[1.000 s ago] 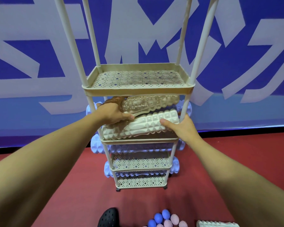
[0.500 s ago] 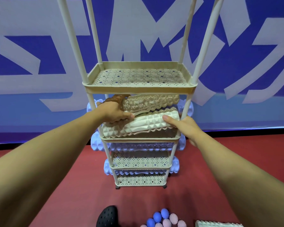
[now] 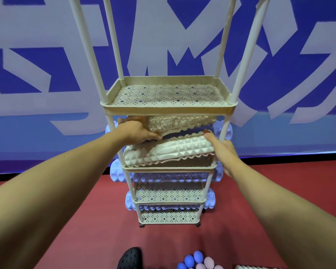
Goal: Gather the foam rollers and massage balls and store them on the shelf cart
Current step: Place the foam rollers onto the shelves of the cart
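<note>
A beige shelf cart (image 3: 167, 109) with several perforated tiers stands before me on the red floor. On its second tier lies a white knobbly foam roller (image 3: 175, 150), with a beige roller (image 3: 182, 122) behind and above it. My left hand (image 3: 138, 132) grips the left end of the beige roller, thumb under it. My right hand (image 3: 224, 150) rests straight fingers on the white roller's right end. Lilac rollers (image 3: 117, 172) lie across the lower tiers. Blue and pink spiky massage balls (image 3: 197, 261) sit on the floor near my foot.
A blue and white patterned wall stands close behind the cart. A black clog (image 3: 130, 258) shows at the bottom edge. Another white roller (image 3: 258, 267) lies on the floor at the bottom right. Red carpet spreads on both sides of the cart.
My right hand has slid from the white roller's end up onto its top right side. The white roller has settled further into the tier; the left hand stays on the beige roller.
</note>
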`<state>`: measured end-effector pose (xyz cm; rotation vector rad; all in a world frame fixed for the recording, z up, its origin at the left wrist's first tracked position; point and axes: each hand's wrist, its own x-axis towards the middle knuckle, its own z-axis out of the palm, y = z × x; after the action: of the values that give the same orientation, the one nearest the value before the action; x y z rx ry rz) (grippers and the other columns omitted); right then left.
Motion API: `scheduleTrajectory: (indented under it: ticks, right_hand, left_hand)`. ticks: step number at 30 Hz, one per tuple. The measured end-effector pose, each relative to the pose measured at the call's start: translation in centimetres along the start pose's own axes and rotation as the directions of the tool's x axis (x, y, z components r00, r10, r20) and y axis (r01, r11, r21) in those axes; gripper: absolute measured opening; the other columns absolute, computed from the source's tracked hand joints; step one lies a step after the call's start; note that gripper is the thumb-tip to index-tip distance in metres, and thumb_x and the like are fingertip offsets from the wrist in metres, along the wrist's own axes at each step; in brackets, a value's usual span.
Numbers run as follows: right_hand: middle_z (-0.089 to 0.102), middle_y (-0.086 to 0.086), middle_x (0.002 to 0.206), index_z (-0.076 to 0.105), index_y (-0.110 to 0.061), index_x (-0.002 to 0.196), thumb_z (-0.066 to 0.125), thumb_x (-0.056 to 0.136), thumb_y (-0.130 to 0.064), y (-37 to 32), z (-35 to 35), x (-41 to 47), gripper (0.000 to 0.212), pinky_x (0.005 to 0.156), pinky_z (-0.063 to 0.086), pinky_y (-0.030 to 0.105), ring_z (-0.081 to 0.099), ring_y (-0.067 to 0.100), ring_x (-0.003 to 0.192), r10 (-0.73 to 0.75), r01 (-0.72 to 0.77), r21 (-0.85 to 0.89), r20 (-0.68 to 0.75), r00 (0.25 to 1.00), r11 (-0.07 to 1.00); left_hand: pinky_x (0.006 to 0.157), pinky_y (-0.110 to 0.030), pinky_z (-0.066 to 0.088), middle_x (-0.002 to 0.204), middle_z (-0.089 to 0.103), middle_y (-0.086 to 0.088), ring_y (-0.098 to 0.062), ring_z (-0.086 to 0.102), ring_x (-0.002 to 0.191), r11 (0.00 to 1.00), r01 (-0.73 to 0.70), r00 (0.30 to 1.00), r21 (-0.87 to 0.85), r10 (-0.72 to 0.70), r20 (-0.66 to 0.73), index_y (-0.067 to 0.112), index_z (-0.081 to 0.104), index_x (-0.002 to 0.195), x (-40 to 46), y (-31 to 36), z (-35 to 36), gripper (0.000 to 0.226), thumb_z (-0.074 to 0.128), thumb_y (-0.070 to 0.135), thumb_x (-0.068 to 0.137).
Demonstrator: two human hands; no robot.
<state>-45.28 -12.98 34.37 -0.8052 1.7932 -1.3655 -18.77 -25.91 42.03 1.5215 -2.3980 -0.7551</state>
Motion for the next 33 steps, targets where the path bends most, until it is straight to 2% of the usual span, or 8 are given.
scheduleTrajectory:
  ticks: [2,5,11,16,23,26,29,33]
  right_hand:
    - [0.066,0.004,0.093,0.065,-0.010,0.099,0.069,0.087,-0.059,0.2,0.4,-0.2,0.051,0.069,0.044,0.034,0.062,0.021,0.087,-0.024,0.024,0.018,-0.025,0.999,1.000]
    - [0.069,0.007,0.088,0.068,-0.002,0.097,0.073,0.069,-0.072,0.6,0.7,-0.5,0.076,0.077,0.049,0.037,0.069,0.027,0.089,-0.051,0.052,0.075,-0.025,0.998,0.996]
    - [0.078,-0.001,0.105,0.074,-0.019,0.112,0.083,0.048,-0.082,0.8,0.3,-0.2,0.090,0.100,0.055,0.044,0.072,0.020,0.103,-0.056,0.047,0.122,0.070,0.996,0.991]
    - [0.079,0.002,0.104,0.071,-0.013,0.116,0.090,0.062,-0.055,0.8,-1.1,-0.5,0.071,0.103,0.054,0.046,0.074,0.018,0.102,-0.111,0.105,0.042,0.189,0.976,0.994]
    - [0.073,-0.009,0.117,0.064,-0.026,0.129,0.087,0.054,-0.075,1.4,0.1,-1.1,0.093,0.102,0.052,0.039,0.068,0.012,0.110,-0.083,0.080,0.052,0.071,0.994,0.995]
    - [0.068,-0.007,0.124,0.059,-0.023,0.135,0.084,0.060,-0.072,1.4,0.5,-1.7,0.093,0.100,0.050,0.036,0.064,0.013,0.115,-0.071,0.068,0.060,0.033,0.997,0.996]
    - [0.063,-0.005,0.125,0.052,-0.021,0.135,0.082,0.071,-0.064,1.5,0.5,-2.0,0.082,0.092,0.047,0.034,0.060,0.016,0.114,-0.066,0.065,0.047,0.011,0.998,0.997]
    - [0.067,-0.002,0.118,0.054,-0.022,0.130,0.082,0.076,-0.058,1.0,0.1,-2.5,0.072,0.087,0.051,0.034,0.065,0.016,0.107,-0.061,0.061,0.057,-0.003,0.998,0.997]
  left_hand:
    - [0.067,-0.030,0.054,0.063,0.069,0.010,-0.021,0.069,0.072,0.999,-0.003,0.998,0.051,0.000,0.056,0.022,0.073,0.083,0.0,0.7,-0.7,0.037,0.079,0.059,0.078]
    - [0.089,-0.036,0.055,0.101,0.077,0.002,-0.025,0.070,0.099,0.987,-0.065,0.998,0.144,0.060,0.035,0.026,0.077,0.108,0.4,0.9,-1.2,0.049,0.077,0.064,0.076]
    - [0.086,-0.036,0.055,0.090,0.073,0.006,-0.018,0.069,0.091,0.991,0.001,1.000,0.132,-0.002,0.007,0.030,0.070,0.107,0.6,-0.1,-0.9,0.066,0.077,0.078,0.062]
    - [0.096,-0.044,0.051,0.103,0.075,-0.001,-0.024,0.066,0.107,0.991,0.005,0.999,0.131,0.001,-0.046,0.029,0.064,0.124,0.5,-0.4,0.8,0.087,0.076,0.081,0.056]
    - [0.122,-0.056,0.000,0.169,0.019,-0.002,-0.024,0.013,0.156,0.904,-0.098,0.986,0.416,0.145,-0.082,0.034,0.011,0.161,-0.2,-0.4,1.7,0.096,0.049,0.080,0.085]
    - [0.122,-0.057,0.011,0.155,0.040,-0.015,-0.030,0.029,0.149,0.897,-0.081,0.989,0.434,0.126,-0.077,0.022,0.032,0.152,-1.1,-0.1,1.7,0.084,0.043,0.078,0.090]
    - [0.102,-0.051,0.044,0.082,0.064,-0.007,-0.032,0.063,0.102,0.919,-0.058,0.989,0.390,0.107,-0.105,0.009,0.060,0.084,-2.2,0.0,1.3,0.070,0.044,0.077,0.090]
    - [0.103,-0.049,0.038,0.102,0.065,-0.014,-0.036,0.058,0.117,0.882,-0.063,0.958,0.467,0.185,-0.221,0.010,0.056,0.122,-3.8,-0.2,1.2,0.074,0.051,0.076,0.088]
